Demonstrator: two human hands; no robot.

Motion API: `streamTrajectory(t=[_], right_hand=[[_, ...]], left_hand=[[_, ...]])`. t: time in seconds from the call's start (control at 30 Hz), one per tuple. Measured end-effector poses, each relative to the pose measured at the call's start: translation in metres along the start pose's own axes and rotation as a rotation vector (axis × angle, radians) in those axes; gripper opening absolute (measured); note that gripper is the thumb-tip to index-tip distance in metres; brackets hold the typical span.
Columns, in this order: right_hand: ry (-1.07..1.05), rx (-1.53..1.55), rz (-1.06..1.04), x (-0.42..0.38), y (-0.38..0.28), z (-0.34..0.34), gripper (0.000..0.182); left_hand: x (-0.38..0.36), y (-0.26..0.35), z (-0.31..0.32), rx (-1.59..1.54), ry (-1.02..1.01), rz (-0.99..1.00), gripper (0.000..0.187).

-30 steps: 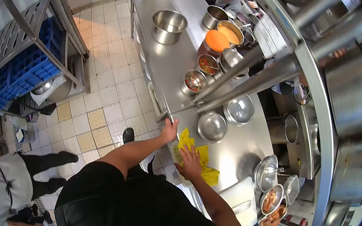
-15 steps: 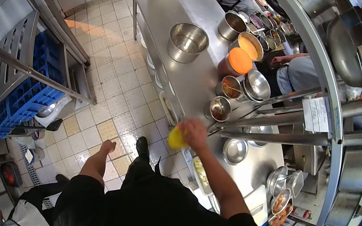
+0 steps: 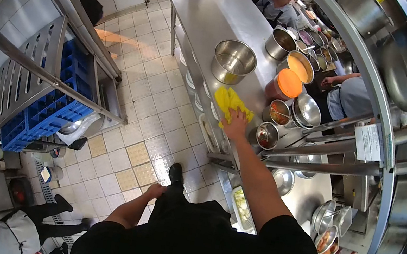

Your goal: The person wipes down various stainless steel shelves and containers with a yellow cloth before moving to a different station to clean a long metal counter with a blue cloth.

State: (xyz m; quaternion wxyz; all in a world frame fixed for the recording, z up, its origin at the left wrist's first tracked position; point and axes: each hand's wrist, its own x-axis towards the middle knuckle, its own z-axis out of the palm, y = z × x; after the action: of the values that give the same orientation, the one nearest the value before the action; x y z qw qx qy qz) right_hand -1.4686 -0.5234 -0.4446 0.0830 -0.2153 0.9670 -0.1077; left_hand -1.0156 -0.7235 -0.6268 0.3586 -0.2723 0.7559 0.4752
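My right hand (image 3: 236, 125) presses a spread yellow cloth (image 3: 233, 103) onto the steel counter (image 3: 198, 18), near its front edge. Just beyond the cloth stands a large steel pot (image 3: 233, 63), with nothing visible inside but its shiny bottom. To the right of my hand is a small steel pot (image 3: 267, 135) with food in it, and behind that another pot (image 3: 279, 112) of chopped red and green food. My left hand (image 3: 155, 191) hangs low beside my body, over the floor, fingers curled in, and I see nothing in it.
An orange-lidded tub (image 3: 289, 83), stacked steel bowls (image 3: 307, 110) and a pot of orange liquid (image 3: 301, 67) line the counter's far side. Blue crates (image 3: 41, 118) sit on a left rack. One co-worker (image 3: 279, 9) is across the counter; another (image 3: 14, 230) is at lower left.
My right hand has moved forward along the counter, and the bunched yellow cloth is now spread beneath it. The view has shifted left. Another person appears at the upper left.
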Motion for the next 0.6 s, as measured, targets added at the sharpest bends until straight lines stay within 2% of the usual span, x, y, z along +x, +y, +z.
streamTrajectory(t=[0.1, 0.13, 0.17, 0.2, 0.27, 0.33, 0.37, 0.4, 0.47, 0.53, 0.6], right_hand=[[0.128, 0.095, -0.131, -0.040, 0.011, 0.015, 0.053], [0.179, 0.129, -0.176, -0.058, 0.011, 0.012, 0.046], [0.231, 0.164, -0.216, -0.077, 0.008, 0.008, 0.040], [0.172, 0.211, -0.192, -0.097, -0.004, -0.015, 0.039], [0.047, 0.304, -0.132, -0.142, -0.027, -0.065, 0.036], [-0.019, 0.534, -0.211, -0.183, -0.009, -0.056, 0.037], [-0.049, 0.647, -0.260, -0.202, 0.005, -0.054, 0.038], [0.002, 0.710, -0.229, -0.229, 0.017, -0.059, 0.039], [0.103, 0.841, -0.165, -0.299, 0.037, -0.090, 0.042], [0.088, 0.630, -0.056, -0.366, 0.072, -0.145, 0.044], [0.262, 0.514, -0.055, -0.425, 0.134, -0.142, 0.047]], left_hand=[[-0.005, 0.008, -0.001, 0.177, 0.005, 0.243, 0.046], [0.020, -0.016, 0.003, 0.230, -0.038, 0.313, 0.047], [0.018, -0.014, -0.001, 0.287, -0.036, 0.278, 0.045], [0.020, -0.007, -0.011, 0.346, -0.035, 0.243, 0.044], [0.028, -0.009, -0.018, 0.761, 0.013, 0.293, 0.032], [0.025, -0.008, -0.020, 0.661, 0.103, 0.247, 0.031], [0.023, -0.007, -0.016, 0.469, 0.140, 0.171, 0.031], [0.022, -0.003, -0.009, 0.273, 0.185, 0.090, 0.030], [0.006, 0.015, 0.007, 0.280, 0.211, 0.061, 0.029], [0.002, 0.020, 0.036, 0.293, 0.183, 0.073, 0.028], [-0.005, 0.025, 0.068, 0.331, 0.153, 0.139, 0.026]])
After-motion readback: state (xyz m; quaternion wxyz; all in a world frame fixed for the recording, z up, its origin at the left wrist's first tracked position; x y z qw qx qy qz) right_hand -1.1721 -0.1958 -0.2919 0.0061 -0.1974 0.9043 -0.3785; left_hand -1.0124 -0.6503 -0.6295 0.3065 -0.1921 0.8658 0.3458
